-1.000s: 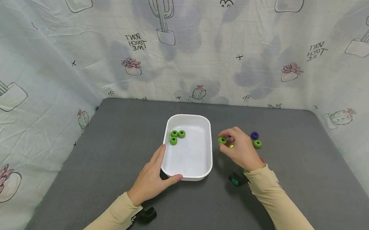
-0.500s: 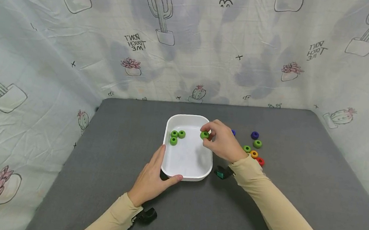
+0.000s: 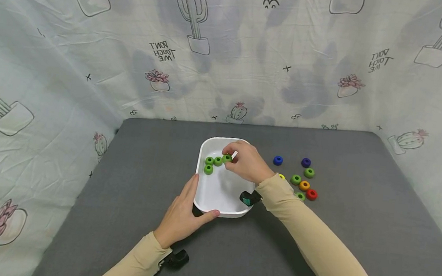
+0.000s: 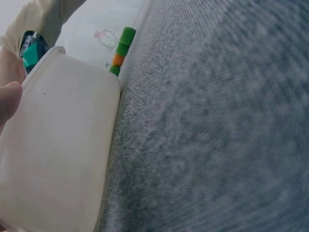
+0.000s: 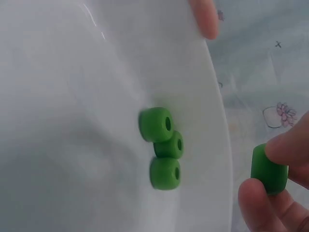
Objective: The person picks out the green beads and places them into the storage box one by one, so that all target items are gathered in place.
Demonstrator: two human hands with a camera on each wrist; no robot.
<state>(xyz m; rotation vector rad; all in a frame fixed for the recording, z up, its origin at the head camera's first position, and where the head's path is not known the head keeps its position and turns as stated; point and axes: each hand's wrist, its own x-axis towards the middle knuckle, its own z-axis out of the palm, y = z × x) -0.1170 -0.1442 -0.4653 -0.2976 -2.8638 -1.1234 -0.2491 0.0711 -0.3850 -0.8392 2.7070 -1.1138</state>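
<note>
My right hand [image 3: 247,161] is over the white tray [image 3: 224,197] and pinches a green bead [image 5: 268,170] between thumb and fingers. Three more green beads [image 3: 208,169] lie grouped on the tray floor by its left wall. In the head view the pinched bead is just right of that group. My left hand [image 3: 180,219] is spread around the tray's near left corner. Its fingers lie straight along the left side, and the thumb [image 4: 9,100] rests at the near rim. In the left wrist view the tray's outer wall hides its inside.
Right of the tray, loose beads lie on the grey table [image 3: 347,241]: a blue bead [image 3: 278,160], a purple bead [image 3: 306,162], an orange bead [image 3: 304,186], a red bead [image 3: 311,194], a partly hidden yellow one and several green ones. A patterned curtain [image 3: 230,49] hangs behind.
My right hand has carried the green bead left from the loose beads, across the right rim to above the tray. The left hand and tray have stayed put.
</note>
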